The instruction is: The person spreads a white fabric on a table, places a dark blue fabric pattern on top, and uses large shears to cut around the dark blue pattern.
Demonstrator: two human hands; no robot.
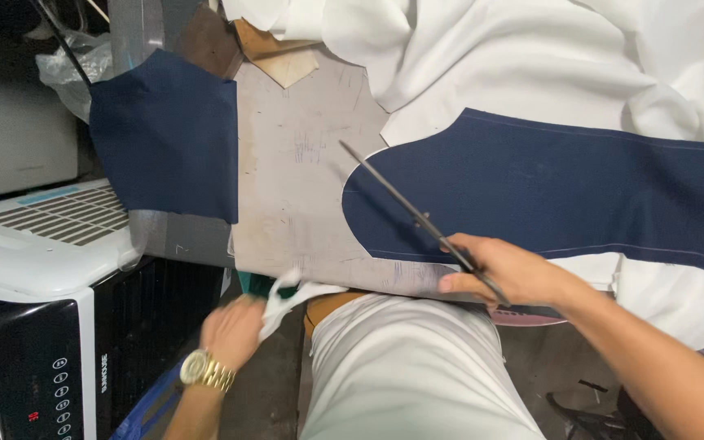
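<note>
Head view: The right hand (505, 273) is closed around the handles of a pair of long dark scissors (417, 213), whose blades, seen nearly together, are pointed up and to the left over the rounded end of a navy fabric panel (547, 191). The panel is laid flat on white fabric (531, 57) spread over the worn worktable (303, 163). The left hand (234, 330), a gold watch (205, 371) on its wrist, is held below the table edge, fingers pinched on a white fabric strip (291, 295). A second navy piece (165, 134) is draped at the table's left, above a white appliance (42, 236).
</note>
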